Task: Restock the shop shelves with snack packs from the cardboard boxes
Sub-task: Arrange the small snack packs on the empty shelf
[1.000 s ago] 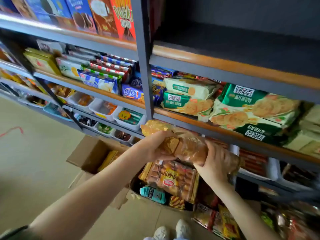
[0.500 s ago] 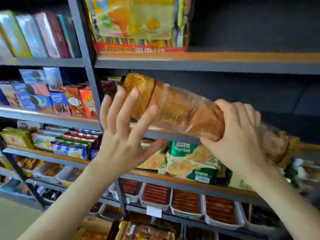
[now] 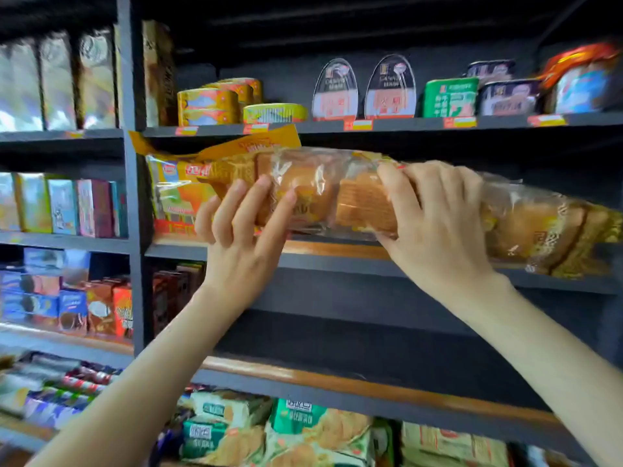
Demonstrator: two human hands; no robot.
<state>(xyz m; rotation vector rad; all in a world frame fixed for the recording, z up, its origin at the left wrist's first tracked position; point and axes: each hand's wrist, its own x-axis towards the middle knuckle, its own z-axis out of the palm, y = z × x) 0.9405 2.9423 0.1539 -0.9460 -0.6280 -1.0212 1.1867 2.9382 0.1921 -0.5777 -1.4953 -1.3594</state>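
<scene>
Nearest, the left hand (image 3: pixel 241 227) lies with straight fingers against the front of a long clear snack pack (image 3: pixel 337 193) of brown biscuits, while the right hand (image 3: pixel 435 217) has its grip curled over the pack's middle. The pack lies lengthwise at the wooden front edge of a shelf (image 3: pixel 337 251), touching an orange packet (image 3: pixel 175 193) whose label is too blurred to read. Above the pack stand tins (image 3: pixel 209 106) with unreadable writing.
</scene>
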